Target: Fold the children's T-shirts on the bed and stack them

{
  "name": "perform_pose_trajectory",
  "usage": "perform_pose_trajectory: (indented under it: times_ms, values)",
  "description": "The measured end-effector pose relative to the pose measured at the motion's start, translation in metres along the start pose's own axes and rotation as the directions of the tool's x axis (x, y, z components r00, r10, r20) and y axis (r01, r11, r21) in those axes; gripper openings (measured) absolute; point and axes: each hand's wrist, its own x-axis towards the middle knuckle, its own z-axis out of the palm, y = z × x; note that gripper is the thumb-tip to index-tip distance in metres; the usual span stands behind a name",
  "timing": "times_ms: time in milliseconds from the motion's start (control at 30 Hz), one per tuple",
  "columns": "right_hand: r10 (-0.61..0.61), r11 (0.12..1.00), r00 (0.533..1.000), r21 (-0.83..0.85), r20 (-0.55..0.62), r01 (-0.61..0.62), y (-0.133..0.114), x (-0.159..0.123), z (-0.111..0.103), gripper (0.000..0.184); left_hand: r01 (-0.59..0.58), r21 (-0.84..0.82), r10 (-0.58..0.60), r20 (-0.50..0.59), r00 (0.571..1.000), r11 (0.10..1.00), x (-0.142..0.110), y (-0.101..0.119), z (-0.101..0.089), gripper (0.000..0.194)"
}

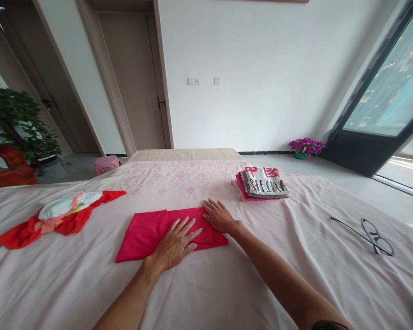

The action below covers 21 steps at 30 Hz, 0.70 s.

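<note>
A bright pink garment, folded into a long flat shape, lies on the pale pink sheet in front of me. My left hand rests flat on its middle with fingers spread. On its right end lies my right hand, palm down and fingers stretched out. The garment's exact kind cannot be made out. Beyond my right hand stands a stack of folded clothes, topped by a white piece with red and black lettering. To the left is a crumpled red and white garment.
Black-framed eyeglasses lie on the sheet at the right. A pink stool stands beyond the far left edge, near a leafy plant. Purple flowers in a green pot sit on the floor by the wall.
</note>
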Motion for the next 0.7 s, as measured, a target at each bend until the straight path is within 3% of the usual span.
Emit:
perform_pose_trajectory:
  times_ms: [100,200,300,367,433,500,567,633,700]
  values:
    - [0.082,0.996,0.996,-0.049,0.017,-0.081,0.005,0.0,-0.003,0.048,-0.003,-0.051,0.004,0.026,1.0,0.999,-0.001,0.003,-0.005,0.054]
    - [0.152,0.986,0.987,-0.067,-0.05,-0.155,-0.008,0.007,-0.012,0.046,0.004,-0.196,0.004,0.038,0.999,0.981,0.0,0.006,-0.011,0.049]
    - [0.139,0.989,0.983,-0.034,-0.121,-0.144,-0.034,0.009,-0.014,0.052,0.098,-0.427,-0.145,-0.079,0.986,0.899,0.001,0.001,-0.015,0.046]
    - [0.057,0.998,0.991,-0.019,-0.125,-0.06,-0.049,0.005,-0.008,0.056,0.221,-0.539,-0.377,-0.198,0.905,0.813,-0.002,-0.012,-0.018,0.047]
    - [-0.005,1.0,0.996,-0.002,-0.084,0.005,-0.057,-0.003,0.0,0.06,0.377,-0.563,-0.595,-0.269,0.757,0.735,-0.013,-0.036,-0.023,0.044]
    - [-0.017,1.0,1.0,0.019,-0.015,0.017,-0.058,-0.008,0.006,0.061,0.566,-0.485,-0.732,-0.283,0.62,0.667,-0.03,-0.066,-0.028,0.04]
    - [0.003,1.0,0.999,0.024,0.032,-0.004,-0.058,-0.01,0.007,0.06,0.743,-0.345,-0.819,-0.246,0.518,0.574,-0.052,-0.098,-0.031,0.047]
    - [0.02,1.0,0.999,0.02,0.04,-0.021,-0.061,-0.007,0.005,0.06,0.836,-0.271,-0.878,-0.159,0.451,0.478,-0.073,-0.124,-0.032,0.056]
    - [0.016,0.999,1.0,0.033,0.021,-0.017,-0.071,-0.003,0.003,0.06,0.855,-0.288,-0.9,-0.078,0.429,0.432,-0.088,-0.139,-0.032,0.057]
